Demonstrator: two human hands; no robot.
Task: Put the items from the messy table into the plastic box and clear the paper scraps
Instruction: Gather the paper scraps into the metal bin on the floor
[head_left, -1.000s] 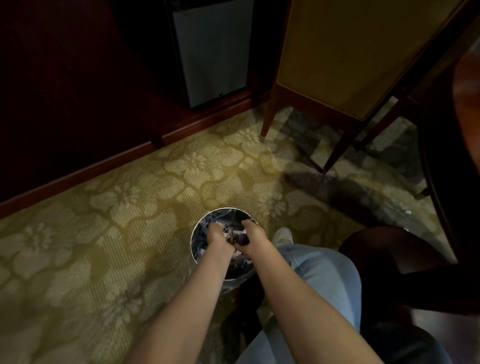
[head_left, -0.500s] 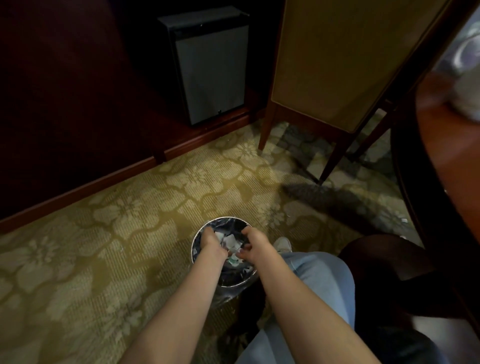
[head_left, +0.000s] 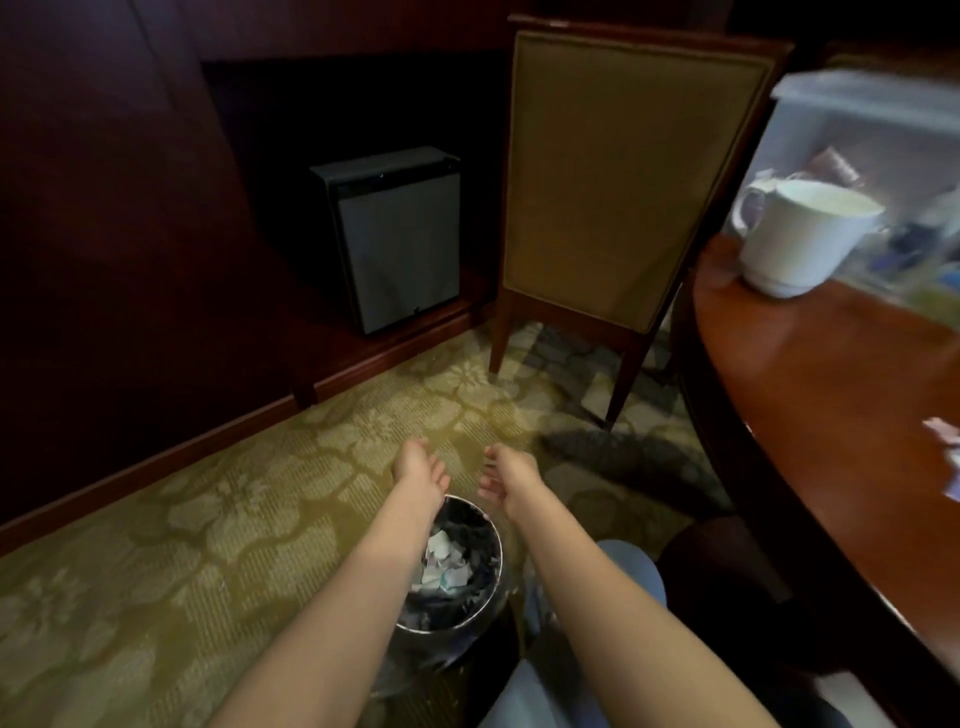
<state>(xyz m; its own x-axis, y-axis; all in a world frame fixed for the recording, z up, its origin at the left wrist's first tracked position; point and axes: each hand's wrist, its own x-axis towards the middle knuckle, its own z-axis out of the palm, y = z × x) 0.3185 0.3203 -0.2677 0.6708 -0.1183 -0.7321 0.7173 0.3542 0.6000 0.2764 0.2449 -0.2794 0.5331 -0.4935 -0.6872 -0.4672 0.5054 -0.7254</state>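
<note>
The left hand (head_left: 418, 475) and the right hand (head_left: 506, 478) are held empty above the carpet, with the fingers (head_left: 488, 491) loosely parted and nothing gripped. Crumpled paper scraps (head_left: 441, 566) are seen in the bin (head_left: 496, 551), just behind and below the fingertips, under the wrists. More scraps (head_left: 943, 431) are glimpsed, blurred, on the table (head_left: 831, 389), well to the right of the fingers. The plastic box (head_left: 857, 130) and a white mug (head_left: 800, 234) stand farther off, up and to the right. The scraps are judged light, soft and easily crushed. They are best pinched in a bunch or swept into a cupped palm, since loose bits may flutter away.
</note>
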